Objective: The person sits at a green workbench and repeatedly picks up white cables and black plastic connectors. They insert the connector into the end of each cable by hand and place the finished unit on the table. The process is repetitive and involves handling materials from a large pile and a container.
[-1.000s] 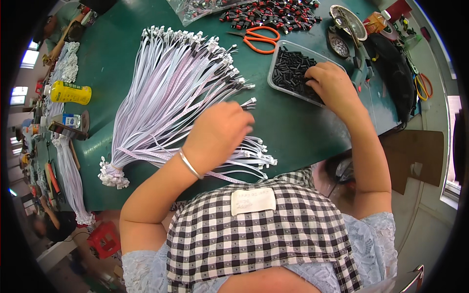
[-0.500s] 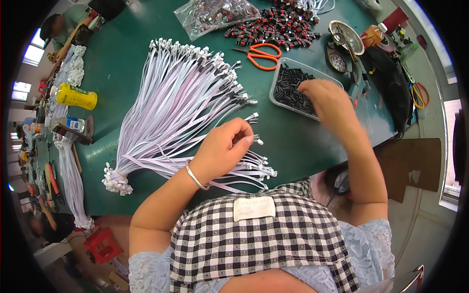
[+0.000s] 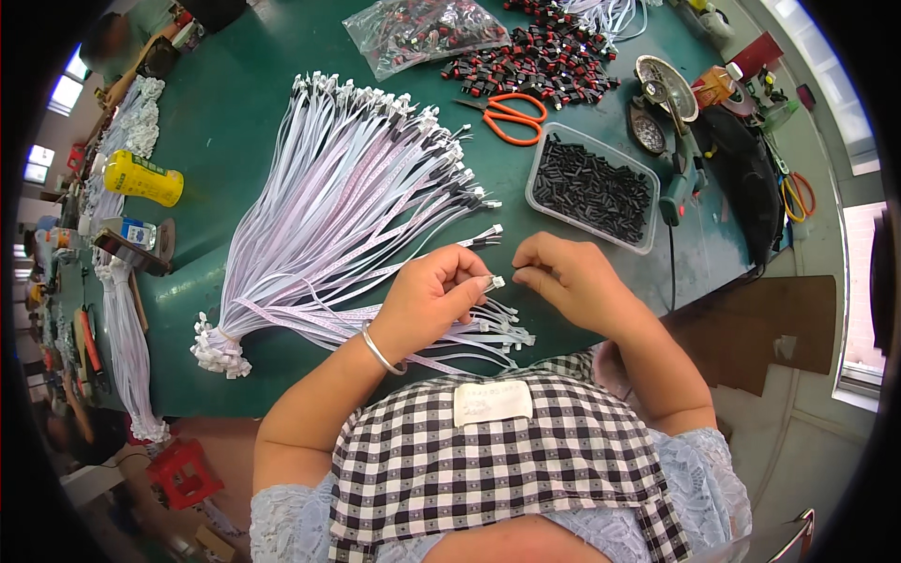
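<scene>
My left hand pinches one of the flat white cables near its end, and a small white connector sticks out past the fingertips. Just right of that connector is my right hand, thumb and forefinger pressed together; whatever lies between them is too small to make out. A large bundle of cables fans out across the green table, bound near its lower left end, with white connectors on the tips. Some tips carry black sleeves. Beyond my right hand stands a clear plastic box holding many short black tubes.
Orange-handled scissors lie behind the box. Farther back are a pile of black and red parts and a clear bag. A heat gun and a metal dish stand right. A yellow bottle is left.
My right hand has come from inside the box of black tubes back toward the connector in my left hand. My left hand keeps its hold on the cable.
</scene>
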A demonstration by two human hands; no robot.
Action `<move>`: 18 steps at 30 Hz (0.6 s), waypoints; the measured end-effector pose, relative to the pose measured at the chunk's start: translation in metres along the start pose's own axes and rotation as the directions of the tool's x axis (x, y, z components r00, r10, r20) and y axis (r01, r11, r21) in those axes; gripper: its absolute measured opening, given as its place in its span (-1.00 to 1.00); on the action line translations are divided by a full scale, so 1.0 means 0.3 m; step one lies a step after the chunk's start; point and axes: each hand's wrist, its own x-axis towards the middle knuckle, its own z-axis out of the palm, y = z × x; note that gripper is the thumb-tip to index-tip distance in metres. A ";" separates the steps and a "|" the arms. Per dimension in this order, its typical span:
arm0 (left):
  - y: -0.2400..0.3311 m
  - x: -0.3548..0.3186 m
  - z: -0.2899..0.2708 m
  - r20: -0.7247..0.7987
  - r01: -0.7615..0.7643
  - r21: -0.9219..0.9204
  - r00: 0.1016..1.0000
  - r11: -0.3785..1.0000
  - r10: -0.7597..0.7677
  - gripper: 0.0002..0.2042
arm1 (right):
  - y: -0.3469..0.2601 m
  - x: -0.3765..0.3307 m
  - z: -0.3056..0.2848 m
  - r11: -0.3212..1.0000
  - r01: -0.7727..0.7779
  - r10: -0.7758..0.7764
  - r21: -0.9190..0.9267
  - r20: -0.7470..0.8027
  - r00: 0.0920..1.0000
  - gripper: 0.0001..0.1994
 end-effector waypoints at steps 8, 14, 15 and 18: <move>-0.005 0.003 0.010 -0.063 -0.002 0.011 0.998 1.000 0.003 -0.91 | -0.044 -0.025 0.087 0.758 0.045 0.062 0.651 -0.141 0.988 -0.87; -0.025 0.007 0.003 -0.062 0.010 -0.092 0.998 0.996 -0.015 -0.92 | 0.038 -0.033 0.155 0.606 -0.139 0.258 0.784 -0.028 0.966 -0.87; -0.024 0.007 0.004 -0.058 0.009 -0.081 0.998 0.997 -0.014 -0.92 | 0.045 -0.033 0.154 0.574 -0.149 0.265 0.805 -0.010 0.964 -0.87; -0.030 0.008 0.005 -0.058 0.008 -0.095 0.998 0.995 -0.013 -0.91 | 0.040 -0.030 0.155 0.595 -0.146 0.262 0.790 -0.019 0.965 -0.88</move>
